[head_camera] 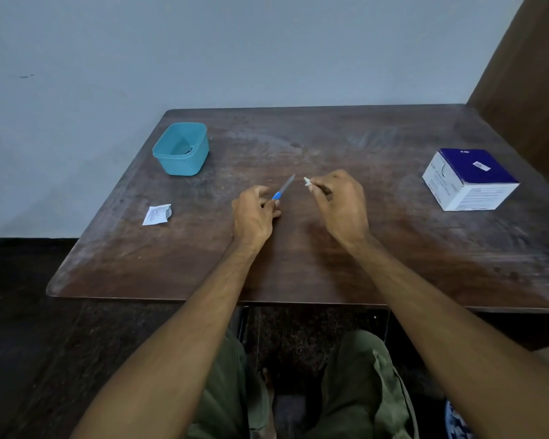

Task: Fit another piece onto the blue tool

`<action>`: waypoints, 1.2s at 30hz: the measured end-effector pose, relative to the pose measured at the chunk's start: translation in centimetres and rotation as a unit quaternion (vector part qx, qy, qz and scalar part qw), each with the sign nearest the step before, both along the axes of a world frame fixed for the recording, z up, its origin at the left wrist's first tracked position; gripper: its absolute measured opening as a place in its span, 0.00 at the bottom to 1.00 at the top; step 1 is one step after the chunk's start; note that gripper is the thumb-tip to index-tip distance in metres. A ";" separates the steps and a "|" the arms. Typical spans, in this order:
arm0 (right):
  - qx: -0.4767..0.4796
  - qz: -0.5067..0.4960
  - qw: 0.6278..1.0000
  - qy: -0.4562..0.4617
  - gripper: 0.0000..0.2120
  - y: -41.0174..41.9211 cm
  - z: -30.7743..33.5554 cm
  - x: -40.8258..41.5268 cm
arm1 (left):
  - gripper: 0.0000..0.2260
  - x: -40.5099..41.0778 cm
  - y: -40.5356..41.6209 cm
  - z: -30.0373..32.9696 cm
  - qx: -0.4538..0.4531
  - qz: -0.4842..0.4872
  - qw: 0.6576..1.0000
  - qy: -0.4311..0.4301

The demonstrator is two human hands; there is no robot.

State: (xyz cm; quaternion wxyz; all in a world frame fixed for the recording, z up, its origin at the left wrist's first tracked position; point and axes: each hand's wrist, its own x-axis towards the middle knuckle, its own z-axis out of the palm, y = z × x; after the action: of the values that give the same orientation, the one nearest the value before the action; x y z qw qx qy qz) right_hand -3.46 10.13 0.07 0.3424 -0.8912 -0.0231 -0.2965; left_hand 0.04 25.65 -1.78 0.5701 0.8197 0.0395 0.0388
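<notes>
Two bare hands are working over the middle of a big dark wooden table [298, 264] that's pushed up against a pale wall. Biggest loose thing on it is a white and navy cardboard box [468, 179] over on the right side, closed as far as I can see, so no idea what's inside. Far left there's a teal plastic tub [181, 148], lid off, with something small and dark sitting in the bottom, too tiny to make out. Nearer the left edge is a little torn white packet [157, 214] lying flat. Then the hands: the left hand [254, 213] has its fingers curled round the blue hub of a capped needle [283, 187], long axis running diagonal, the grey capped end pointing up and to the right, away from the person, toward the other hand. The right hand [339, 198] is pinching a small white bit [307, 181] between its fingertips, just beside the needle's tip but not touching it.
</notes>
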 end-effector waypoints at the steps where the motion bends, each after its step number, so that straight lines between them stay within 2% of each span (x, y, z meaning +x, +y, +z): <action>1: -0.023 0.010 1.000 -0.003 0.07 0.6 0.1 0.0 | 0.09 -0.1 0.4 -0.2 -0.002 0.001 1.000 -0.001; 3: -0.086 0.024 0.996 -0.002 0.07 1.8 0.1 0.1 | 0.07 -0.6 0.9 -0.3 -0.006 -0.002 1.000 -0.018; 6: -0.190 0.053 0.980 0.024 0.08 3.6 -0.2 0.4 | 0.06 -1.5 1.4 -0.6 0.043 -0.009 0.997 -0.063; 11: -0.295 0.059 0.954 0.010 0.05 5.5 -0.8 0.2 | 0.05 -1.9 1.9 -1.3 0.078 -0.007 0.992 -0.097; 21: -0.297 0.031 0.954 -0.004 0.06 4.2 -0.1 1.3 | 0.05 -2.2 1.7 -1.0 0.105 0.007 0.989 -0.100; 26: -0.367 0.050 0.928 -0.037 0.04 4.7 -0.8 0.9 | 0.05 -2.3 1.8 -0.8 0.109 0.009 0.989 -0.101; 28: -0.359 0.039 0.931 -0.045 0.07 3.5 -0.5 1.4 | 0.05 -2.4 1.8 -0.7 0.116 0.005 0.987 -0.109; 32: -0.335 0.008 0.941 -0.043 0.03 2.6 0.2 1.9 | 0.05 -2.6 1.7 -0.7 0.098 0.002 0.990 -0.104; 36: -0.349 0.080 0.930 -0.081 0.17 4.1 -0.2 0.9 | 0.05 -2.5 1.8 -0.7 0.098 0.003 0.989 -0.113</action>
State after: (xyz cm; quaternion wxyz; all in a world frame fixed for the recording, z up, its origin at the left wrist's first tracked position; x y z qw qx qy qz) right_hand -2.51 14.21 -0.10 0.0294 -0.9225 -0.2242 -0.3127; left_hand -2.47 27.48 -2.46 0.4875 0.8620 -0.0270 0.1365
